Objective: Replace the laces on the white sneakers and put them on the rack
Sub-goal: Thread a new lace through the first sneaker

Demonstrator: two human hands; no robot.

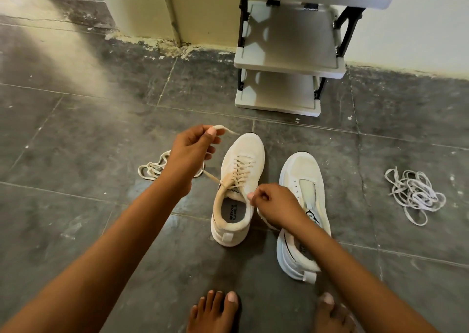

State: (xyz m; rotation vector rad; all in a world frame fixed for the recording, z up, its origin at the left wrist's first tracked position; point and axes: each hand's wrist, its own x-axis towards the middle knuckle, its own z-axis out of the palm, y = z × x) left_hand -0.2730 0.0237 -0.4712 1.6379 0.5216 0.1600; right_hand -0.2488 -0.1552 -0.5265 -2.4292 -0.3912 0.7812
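sneakers (238, 178) white, cream laces | loose laces (416, 195) white | floor (76, 129) dark grey tiles | rack (286, 61) pale grey, black frame

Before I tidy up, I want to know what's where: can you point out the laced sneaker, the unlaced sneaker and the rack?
laced sneaker (247, 150): head view, on its toe cap.
unlaced sneaker (302, 170): head view, on its toe area.
rack (289, 65): head view, on the front edge of its middle shelf.
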